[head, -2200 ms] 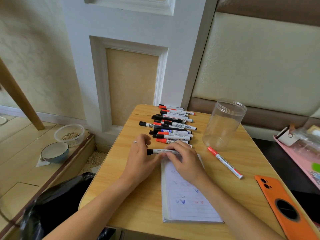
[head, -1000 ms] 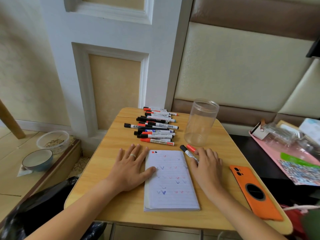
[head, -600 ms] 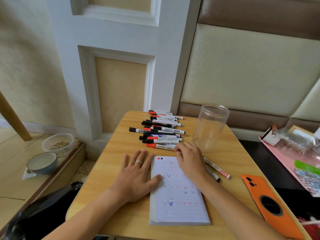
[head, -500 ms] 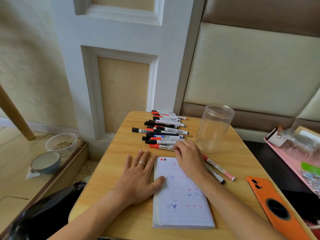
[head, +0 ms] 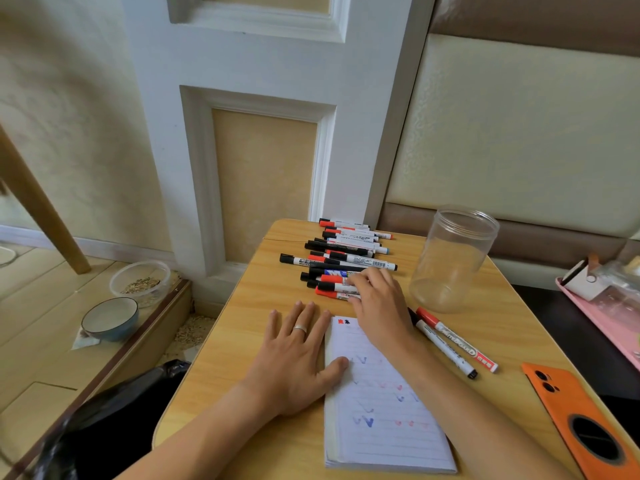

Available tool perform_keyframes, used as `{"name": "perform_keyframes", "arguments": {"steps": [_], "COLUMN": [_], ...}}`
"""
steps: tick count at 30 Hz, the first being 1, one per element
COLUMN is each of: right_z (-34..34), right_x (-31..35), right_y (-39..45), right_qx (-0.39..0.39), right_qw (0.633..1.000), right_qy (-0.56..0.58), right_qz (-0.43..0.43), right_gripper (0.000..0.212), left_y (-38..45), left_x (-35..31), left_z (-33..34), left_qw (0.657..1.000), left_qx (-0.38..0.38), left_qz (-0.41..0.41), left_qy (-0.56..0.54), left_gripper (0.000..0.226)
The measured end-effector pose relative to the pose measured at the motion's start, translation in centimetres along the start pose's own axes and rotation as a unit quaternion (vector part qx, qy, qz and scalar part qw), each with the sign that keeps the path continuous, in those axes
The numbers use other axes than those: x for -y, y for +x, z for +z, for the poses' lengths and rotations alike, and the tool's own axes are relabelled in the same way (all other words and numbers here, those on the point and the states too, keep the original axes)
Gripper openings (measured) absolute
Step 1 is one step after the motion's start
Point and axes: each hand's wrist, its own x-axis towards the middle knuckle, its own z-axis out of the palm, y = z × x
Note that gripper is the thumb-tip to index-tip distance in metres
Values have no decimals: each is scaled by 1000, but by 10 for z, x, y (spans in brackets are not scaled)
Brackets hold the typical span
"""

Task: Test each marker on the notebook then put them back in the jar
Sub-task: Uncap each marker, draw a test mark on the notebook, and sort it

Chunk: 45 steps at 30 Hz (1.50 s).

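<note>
Your left hand (head: 294,358) lies flat, fingers straight, thumb pinning the notebook (head: 384,403) on the surface (head: 502,327). Two markers (head: 450,341) lie just right of it, not yet in the jar (head: 453,258) — which looks empty. Your right hand (head: 377,303) is at the near end of the marker row (head: 339,258), fingers curled over the nearest ones; can't tell if it grips one yet. Step: picking the next marker. Next — lift one clear, uncap, scribble. Fingertips hidden; labels too small to read.
</note>
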Motion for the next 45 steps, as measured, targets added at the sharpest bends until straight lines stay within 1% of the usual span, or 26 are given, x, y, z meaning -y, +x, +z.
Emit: {"name": "perform_keyframes", "arguments": {"steps": [3,8,10,14,17,21,24,27,28,30,32,33,34,35,38,42,45], "right_z": [0,-3,-7,-18,-28,-37,-40,-41,-42,-44,-46,-47,-47,-47,-48,-48,-50], "right_x": [0,1,3,11,18,20,19,20,22,25,27,27,27,26,27,30,32], "right_y": [-2,-3,-5,-23,-43,-59,-66,-68,-68,-70,-71,-72,-72,-72,-71,-70,-70], "right_qx": [-13,-15,-18,-20,-15,-10,0,3,4,5,3,4,6,7,-6,-16,-14], "right_qw": [1000,1000,999,997,998,999,999,999,999,998,996,996,995,994,992,987,987], "right_qy": [-2,-15,-20,-34,-24,-18,4,24,27,30,32,35,39,40,36,-4,8], "right_qz": [-2,-15,-28,-67,-55,-35,-36,-37,-43,-62,-78,-85,-91,-98,-124,-160,-162], "right_gripper": [26,26,25,17,19,24,24,22,21,18,16,17,19,21,20,20,20], "left_y": [0,0,0,0,0,2,2,1,1,2,2,2,3,3,2,-2,-2], "left_x": [0,0,0,-1,-2,-1,-1,2,4,7,6,5,4,4,4,2,3], "left_z": [1,0,1,0,-1,0,-1,-2,-2,-1,1,1,2,3,2,-1,-2], "left_qw": [1000,1000,1000,1000,1000,1000,999,990,983,971,965,963,963,962,964,958,958], "left_qx": [-1,4,1,3,3,1,-13,-83,-119,-181,-217,-225,-227,-227,-205,-179,-174], "left_qz": [-2,-5,-7,-11,-14,-15,-19,-11,-1,30,60,68,73,76,84,98,103], "left_qy": [-1,0,-2,-4,-2,-10,-32,-116,-142,-151,-134,-129,-128,-130,-145,-202,-203], "left_gripper": [84,87,87,87,91,104,98,90,82,57,29,22,20,23,40,38,43]}}
